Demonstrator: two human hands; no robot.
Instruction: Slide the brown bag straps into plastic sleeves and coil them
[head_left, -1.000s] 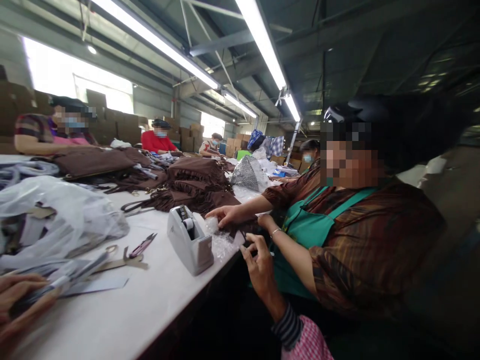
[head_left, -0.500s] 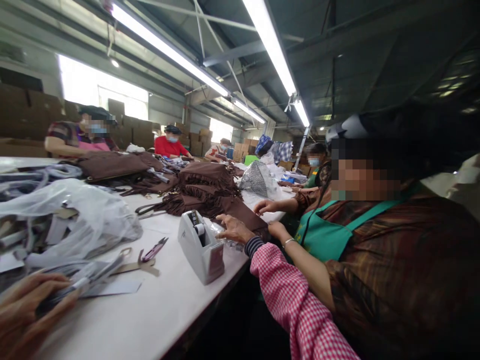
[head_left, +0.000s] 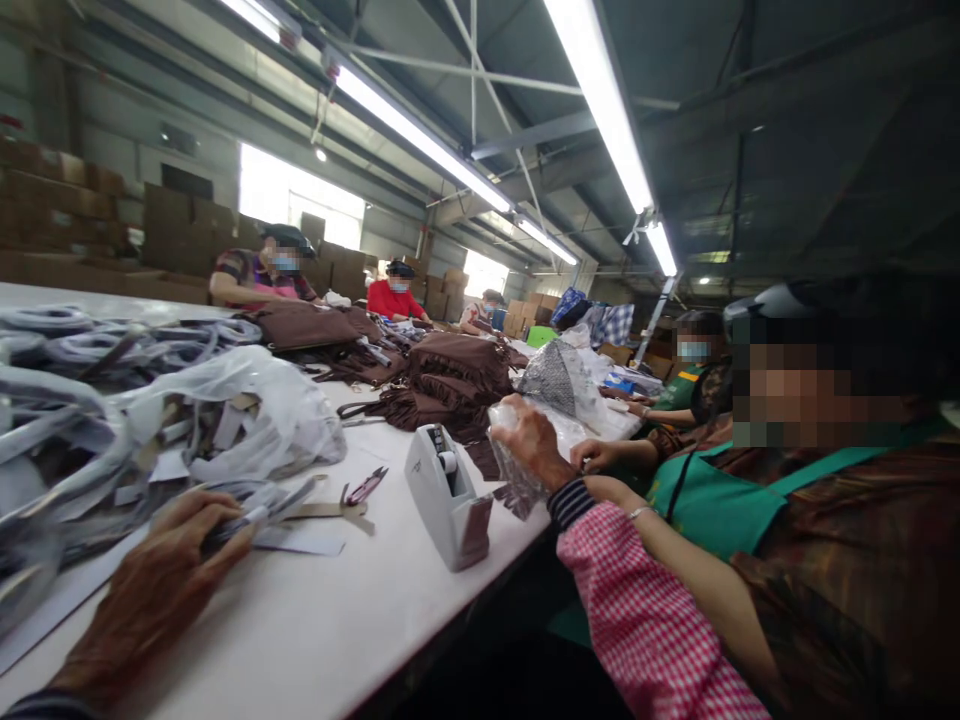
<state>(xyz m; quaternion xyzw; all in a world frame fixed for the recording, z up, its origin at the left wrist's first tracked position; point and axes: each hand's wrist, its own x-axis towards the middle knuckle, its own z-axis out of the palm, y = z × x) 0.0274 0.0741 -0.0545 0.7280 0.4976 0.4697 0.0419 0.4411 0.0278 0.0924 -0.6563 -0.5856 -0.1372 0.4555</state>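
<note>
My left hand point(head_left: 161, 575) is closed round a wrapped grey strap bundle point(head_left: 251, 508) at the table's left front. Crumpled clear plastic point(head_left: 511, 462) hangs from my right hand point(head_left: 531, 440), whose fingers are bent round it, beyond the tape dispenser point(head_left: 442, 500). Pink-handled snips point(head_left: 365, 487) lie on tan strips between the left hand and the dispenser. Behind the dispenser rises a stack of brown fringed bags point(head_left: 457, 375). A white plastic bag point(head_left: 285, 410) with paper and card scraps sits beyond my left hand.
A person in a green apron point(head_left: 720, 505) sits close at the right, hands near my right wrist. More wrapped straps point(head_left: 60, 420) cover the table's left. Other people sit farther along the white table point(head_left: 337, 620).
My right hand has lifted off the table edge with the clear plastic in it. The view has turned left, so more of my left hand and the wrapped straps shows.
</note>
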